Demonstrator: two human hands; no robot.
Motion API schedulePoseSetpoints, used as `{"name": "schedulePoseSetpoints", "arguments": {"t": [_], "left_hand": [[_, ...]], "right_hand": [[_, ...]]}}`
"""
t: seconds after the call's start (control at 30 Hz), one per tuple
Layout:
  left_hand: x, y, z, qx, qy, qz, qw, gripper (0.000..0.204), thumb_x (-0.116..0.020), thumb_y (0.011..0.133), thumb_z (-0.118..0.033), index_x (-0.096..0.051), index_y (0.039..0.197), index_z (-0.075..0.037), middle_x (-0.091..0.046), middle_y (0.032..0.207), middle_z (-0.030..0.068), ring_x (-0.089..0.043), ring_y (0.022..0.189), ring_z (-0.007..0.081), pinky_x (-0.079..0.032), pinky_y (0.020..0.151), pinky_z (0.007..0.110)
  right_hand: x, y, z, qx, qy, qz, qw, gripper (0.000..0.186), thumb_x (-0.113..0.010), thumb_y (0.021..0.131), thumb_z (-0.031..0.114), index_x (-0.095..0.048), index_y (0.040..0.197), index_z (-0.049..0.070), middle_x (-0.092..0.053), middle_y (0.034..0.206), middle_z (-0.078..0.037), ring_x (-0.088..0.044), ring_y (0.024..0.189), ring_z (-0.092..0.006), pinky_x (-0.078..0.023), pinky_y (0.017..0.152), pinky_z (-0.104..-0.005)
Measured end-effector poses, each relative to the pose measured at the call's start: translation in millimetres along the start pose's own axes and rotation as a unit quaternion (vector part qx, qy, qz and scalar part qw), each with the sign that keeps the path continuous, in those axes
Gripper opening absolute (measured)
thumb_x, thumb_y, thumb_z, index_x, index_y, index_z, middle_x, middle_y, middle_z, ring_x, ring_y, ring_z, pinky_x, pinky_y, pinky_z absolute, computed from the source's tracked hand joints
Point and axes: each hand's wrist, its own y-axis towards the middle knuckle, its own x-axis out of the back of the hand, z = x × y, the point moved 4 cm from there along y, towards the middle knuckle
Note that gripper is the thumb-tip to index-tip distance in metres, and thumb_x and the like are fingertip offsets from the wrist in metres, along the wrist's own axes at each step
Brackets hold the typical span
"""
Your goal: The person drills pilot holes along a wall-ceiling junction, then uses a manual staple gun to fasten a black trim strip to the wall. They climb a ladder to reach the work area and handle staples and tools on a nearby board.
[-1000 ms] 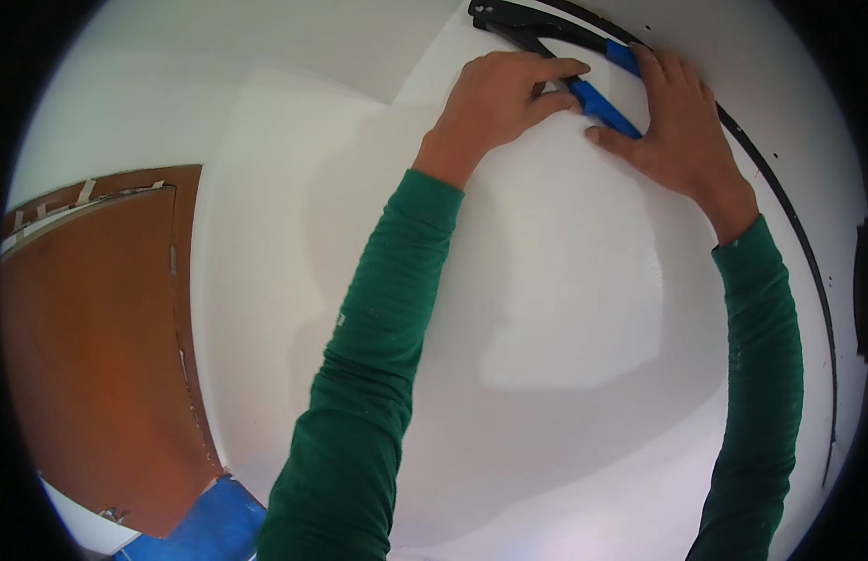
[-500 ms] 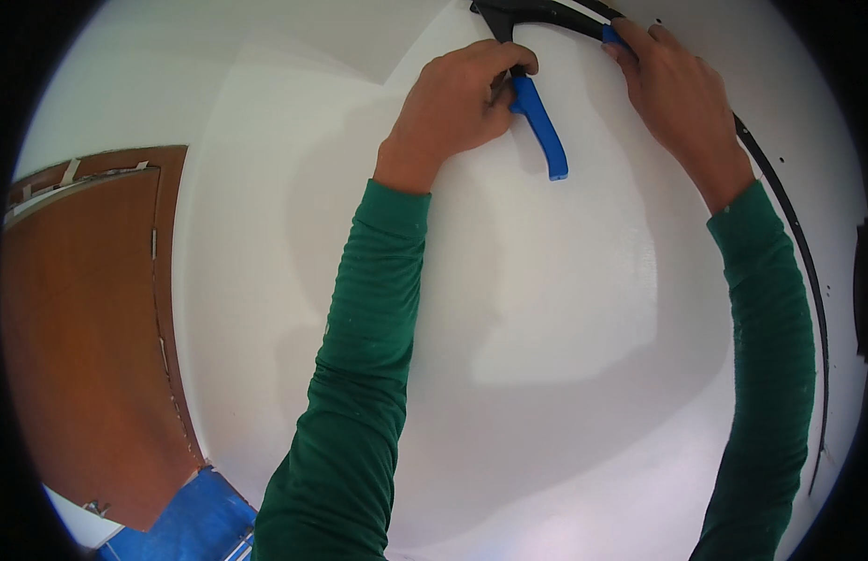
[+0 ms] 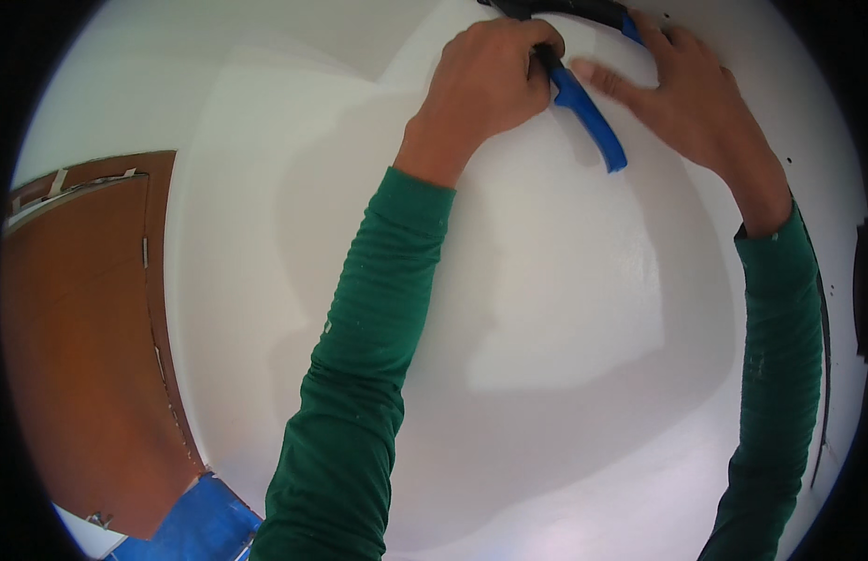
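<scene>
At the top, my left hand [image 3: 494, 89] is closed around a plier-like tool with black and blue handles. One curved blue handle [image 3: 591, 120] points down and right from my fist. The other, a black arm [image 3: 583, 7], runs right along the upper edge and ends in blue beside my right hand's fingers. My right hand [image 3: 703, 110] is open, its thumb held away and slightly blurred. Whether its fingertips touch that blue end I cannot tell. The tool's head is partly behind my left hand and the picture's top edge.
A white wall [image 3: 555, 327] fills the middle, with my arms' shadows on it. On the left is a brown door [image 3: 78, 346] in a brown frame, above a blue surface [image 3: 195, 524]. A thin black strip [image 3: 825, 374] runs down the right side, partly hidden behind my right sleeve.
My left hand has moved up and right with the tool, and its lower handle has swung right. My right hand has moved right and down, its thumb leaving the blue-ended arm.
</scene>
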Motion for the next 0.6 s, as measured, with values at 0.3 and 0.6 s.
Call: {"name": "schedulePoseSetpoints", "arguments": {"t": [0.3,0.6], "left_hand": [[7,23,-16,0.092,-0.067,0.086,0.990,0.043,-0.073,0.078,-0.003,-0.070,0.120,0.008,-0.074,0.087,0.0222,-0.074,0.080,0.0328,-0.058,0.073,0.040],[16,61,-50,-0.082,0.193,0.266,0.941,0.075,-0.081,0.074,-0.009,-0.054,0.143,0.008,-0.074,0.101,0.0210,-0.073,0.092,0.0370,-0.059,0.079,0.044]], "right_hand": [[-11,-26,8,0.088,-0.005,-0.065,0.994,0.114,-0.075,0.081,0.061,-0.037,0.149,-0.022,-0.040,0.146,-0.048,-0.036,0.143,-0.0585,-0.030,0.121,-0.0611],[-37,-8,-10,0.149,0.062,-0.112,0.980,0.093,-0.078,0.078,0.047,-0.050,0.136,-0.020,-0.055,0.125,-0.040,-0.050,0.123,-0.0512,-0.040,0.111,-0.0554]]}}
